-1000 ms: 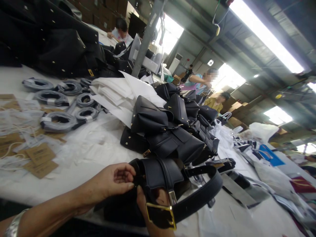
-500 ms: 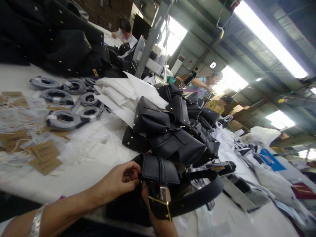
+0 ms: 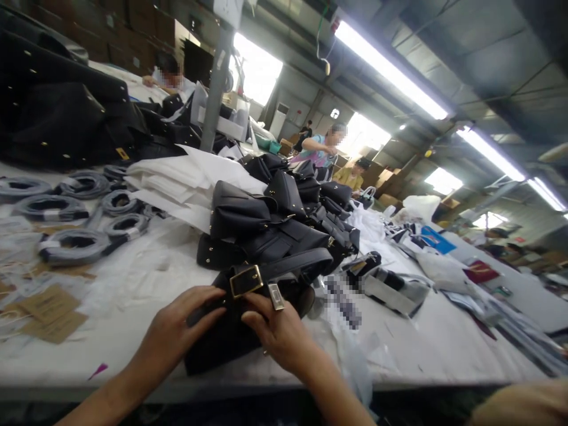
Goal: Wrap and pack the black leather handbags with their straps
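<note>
A black handbag (image 3: 222, 352) stands at the table's front edge between my hands. My left hand (image 3: 193, 316) grips its upper left edge, thumb on the near side and fingertips on the far side. My right hand (image 3: 281, 328) is closed on the bag's top near the middle; its fingertips are partly hidden. Just above the hands a gold buckle (image 3: 247, 281) sits on the bag's black strap (image 3: 306, 260), which arches off to the right. A metal-tipped tab (image 3: 276, 296) lies over the back of my right fingers.
Behind the bag is a heap of black handbags (image 3: 242, 210) and stacked white sheets (image 3: 186, 177). Coiled straps (image 3: 73, 245) and brown tags (image 3: 48, 305) lie left. A grey box-like item (image 3: 394, 290) sits right. Several people work farther back. Something skin-toned and blurred (image 3: 523, 405) enters bottom right.
My right hand has come from beneath the strap to the bag's top. The buckle and strap now lie higher, behind my fingers. My left hand has moved onto the bag's edge. The view has shifted right.
</note>
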Available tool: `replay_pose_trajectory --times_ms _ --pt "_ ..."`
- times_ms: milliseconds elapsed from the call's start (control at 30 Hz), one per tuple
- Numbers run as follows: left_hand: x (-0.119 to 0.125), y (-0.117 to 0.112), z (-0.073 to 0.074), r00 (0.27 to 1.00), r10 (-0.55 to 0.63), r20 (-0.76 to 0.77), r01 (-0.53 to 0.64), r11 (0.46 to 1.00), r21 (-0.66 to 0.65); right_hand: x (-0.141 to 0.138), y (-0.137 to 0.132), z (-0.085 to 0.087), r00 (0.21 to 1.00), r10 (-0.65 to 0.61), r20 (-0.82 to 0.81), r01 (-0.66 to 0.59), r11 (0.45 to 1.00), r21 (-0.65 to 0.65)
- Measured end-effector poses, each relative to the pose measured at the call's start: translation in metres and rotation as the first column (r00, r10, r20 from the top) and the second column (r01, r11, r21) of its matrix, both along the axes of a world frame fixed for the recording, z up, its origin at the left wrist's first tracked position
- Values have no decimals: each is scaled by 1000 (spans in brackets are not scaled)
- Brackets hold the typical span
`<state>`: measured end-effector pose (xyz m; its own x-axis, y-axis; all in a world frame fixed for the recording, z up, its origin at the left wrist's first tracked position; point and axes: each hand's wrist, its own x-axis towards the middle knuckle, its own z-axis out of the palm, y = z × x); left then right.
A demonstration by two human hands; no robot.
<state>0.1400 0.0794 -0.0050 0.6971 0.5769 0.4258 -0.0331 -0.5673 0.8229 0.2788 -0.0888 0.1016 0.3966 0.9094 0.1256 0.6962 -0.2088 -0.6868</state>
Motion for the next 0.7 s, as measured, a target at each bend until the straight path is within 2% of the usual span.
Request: replay_pose_trajectory --times_ms 67,133,233,333,467,533,600,700 --pt "-1 1 2 1000 14 -8 -14 1000 28 9 -21 1 986 21 163 -12 998 -57" --pt "0 -1 4 998 56 2 -56 996 69 20 -38 -4 959 9 284 17 996 -91" --pt "5 -4 8 992 120 -22 -117 987 114 33 -48 -15 928 6 372 33 995 -99" --pt "12 -4 16 988 124 -97 -115 989 97 36 -38 -9 929 35 369 -8 997 -73" --pt "10 1 35 981 124 -151 -123 992 17 31 -16 19 936 58 347 -63 998 4" --pt "2 -1 44 981 92 -169 -96 995 -17 31 -6 26 943 84 323 -97 995 22" --pt "-8 -8 49 981 63 -186 -68 997 -20 33 3 22 948 119 294 -133 991 26" --pt "-21 -23 49 981 62 -185 -57 998 28 36 10 5 957 149 250 -164 986 39"
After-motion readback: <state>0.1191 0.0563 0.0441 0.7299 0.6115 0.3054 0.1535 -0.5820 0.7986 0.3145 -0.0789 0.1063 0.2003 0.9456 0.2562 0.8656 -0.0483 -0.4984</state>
